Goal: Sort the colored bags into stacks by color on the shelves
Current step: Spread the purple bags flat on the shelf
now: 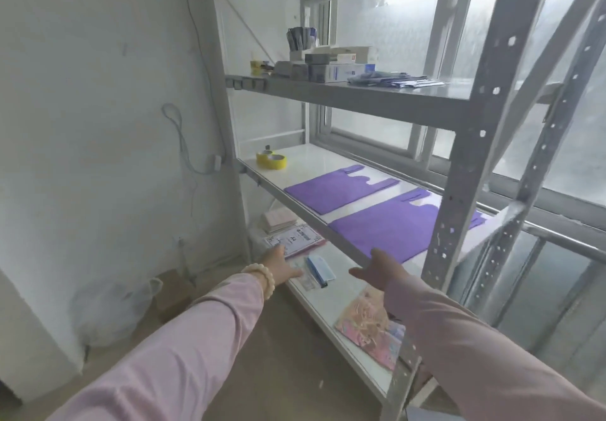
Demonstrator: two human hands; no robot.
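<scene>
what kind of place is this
Probably a small storeroom or back room: a perforated metal rack against a frosted window, boxes on its upper shelf, with tape rolls and flat purple bags on the middle one.

Shelf lies bare between tape roll and far purple bag; grey upright blocks the right.

Both arms are out in front, stretched forward and down. The pink left sleeve ends at a pale bead bracelet on the wrist. The left hand is flat, palm down, fingers straight and together. The right hand, from the pink right sleeve, hangs just beside it, apart, fingers relaxed, thumb spread leftward, gripping nothing.
</scene>
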